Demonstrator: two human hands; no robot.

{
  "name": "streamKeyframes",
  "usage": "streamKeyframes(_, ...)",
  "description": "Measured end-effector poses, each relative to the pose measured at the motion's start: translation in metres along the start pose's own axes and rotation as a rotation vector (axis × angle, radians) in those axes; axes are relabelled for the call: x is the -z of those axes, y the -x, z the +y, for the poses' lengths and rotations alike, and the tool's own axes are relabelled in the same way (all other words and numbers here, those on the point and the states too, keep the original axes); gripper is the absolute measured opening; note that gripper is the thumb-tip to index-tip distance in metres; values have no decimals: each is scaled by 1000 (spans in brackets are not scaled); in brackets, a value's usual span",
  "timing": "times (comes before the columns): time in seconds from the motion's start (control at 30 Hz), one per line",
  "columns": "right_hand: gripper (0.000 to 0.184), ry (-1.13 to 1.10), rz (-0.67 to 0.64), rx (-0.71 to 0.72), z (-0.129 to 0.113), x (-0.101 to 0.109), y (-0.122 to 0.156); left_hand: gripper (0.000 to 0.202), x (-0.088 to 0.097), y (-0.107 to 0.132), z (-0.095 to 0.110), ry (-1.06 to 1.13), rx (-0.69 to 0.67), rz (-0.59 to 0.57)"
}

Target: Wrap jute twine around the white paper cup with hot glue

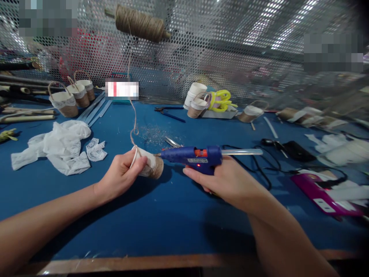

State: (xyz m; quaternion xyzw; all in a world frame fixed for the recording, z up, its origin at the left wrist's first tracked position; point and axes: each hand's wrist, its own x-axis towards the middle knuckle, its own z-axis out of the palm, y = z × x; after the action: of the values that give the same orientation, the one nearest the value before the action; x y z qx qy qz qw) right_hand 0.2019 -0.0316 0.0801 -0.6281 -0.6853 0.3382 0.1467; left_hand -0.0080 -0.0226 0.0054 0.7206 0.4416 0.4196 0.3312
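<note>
My left hand grips a small white paper cup, tilted on its side with its mouth toward the left. Brown twine is wrapped around the cup's lower part. A strand of twine runs from the cup's rim up to a large spool. In my right hand is a blue hot glue gun, with a clear glue stick sticking out of its back and a red light lit. The gun's nozzle meets the cup's side near the twine; whether it touches is hard to tell.
Several finished-looking cups with twine handles stand at the back left. White lace lies left of my hands. Blue-handled pliers, stacked white cups and yellow-handled scissors lie behind. A purple power strip and black cable are at right.
</note>
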Motion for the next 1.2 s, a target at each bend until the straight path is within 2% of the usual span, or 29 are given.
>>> streamKeyframes(0.17, 36, 9, -24, -4, 2, 0, -3, 33, 1, 1, 2, -13, -56, 3)
streamKeyframes(0.27, 29, -96, -33, 63, 9, 3, -10, 32, 2, 0, 1, 58, 12, 15)
streamKeyframes(0.33, 25, -233, 27, 107, 15, 7, -20, 31, 2, -1, -1, 129, 102, 33)
streamKeyframes(0.4, 29, -268, 177, 95, 22, 12, -34, 32, 2, -2, -3, 183, 174, 63)
streamKeyframes(0.47, 33, -64, 325, 11, 28, 19, -51, 34, 2, -3, -4, 212, 213, 91)
streamKeyframes(0.53, 33, 146, 348, -92, 34, 25, -69, 35, 2, -4, -4, 232, 234, 107)
streamKeyframes(0.7, 35, 248, 345, -181, 48, 25, -107, 34, 1, -4, 2, 268, 231, 94)
streamKeyframes(0.83, 28, 340, 360, -185, 43, 21, -115, 34, 1, -2, 2, 231, 176, 61)
streamKeyframes(0.93, 27, 373, 374, -82, 22, 13, -105, 31, 1, -1, 1, 183, 148, 28)
streamKeyframes(1.07, 37, 285, 181, 120, -18, -16, -84, 31, -1, 1, 1, 131, 84, -21)
streamKeyframes(1.13, 34, 85, -135, 367, -37, -33, -76, 33, -2, 1, 1, 119, 66, -42)
streamKeyframes(1.17, 30, 3, -226, 444, -44, -39, -74, 34, -2, 2, 1, 123, 71, -47)
streamKeyframes(1.2, 25, -80, -265, 494, -50, -44, -71, 34, -2, 2, 1, 139, 86, -48)
